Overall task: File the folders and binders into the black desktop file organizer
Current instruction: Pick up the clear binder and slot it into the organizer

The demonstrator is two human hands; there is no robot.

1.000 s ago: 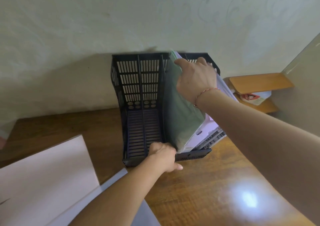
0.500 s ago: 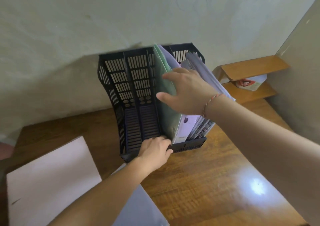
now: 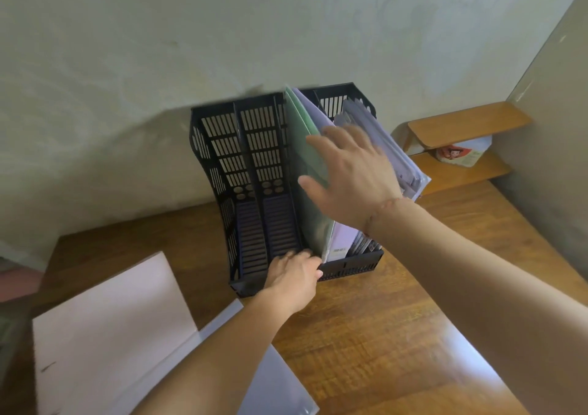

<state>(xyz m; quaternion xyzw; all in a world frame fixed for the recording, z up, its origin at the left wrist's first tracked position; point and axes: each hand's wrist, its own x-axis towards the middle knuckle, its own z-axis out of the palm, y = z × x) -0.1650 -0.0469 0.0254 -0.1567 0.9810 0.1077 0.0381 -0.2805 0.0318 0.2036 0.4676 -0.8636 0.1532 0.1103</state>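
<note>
At the far left of my view a pink-white folder (image 3: 108,328) lies flat on the wooden desk (image 3: 397,335), its long axis running away from me and a little to the left. A pale grey-lilac folder (image 3: 273,379) lies partly under it, its near corner pointing toward the bottom edge of my picture.

Behind them stands the black desktop file organizer (image 3: 254,191), upright against the wall, its slots running front to back with the tall slatted back panel at the far end. I see its two left slots with nothing standing in them.

My left hand (image 3: 294,276) is at the organizer's low front lip, fingers curled over the edge and gripping it, just left of the filed papers.

In the next slot a green folder (image 3: 313,188) stands on edge, long axis roughly vertical, its top leaning away toward the wall. A lilac folder (image 3: 342,239) stands just beside it on its right.

My right hand (image 3: 353,175) is spread, fingers straight, palm toward the green folder's face; motion blur keeps me from telling whether it touches. It holds nothing.

The rightmost slot holds a sheaf of clear document sleeves (image 3: 385,147), tilted to the right over the organizer's side.
</note>
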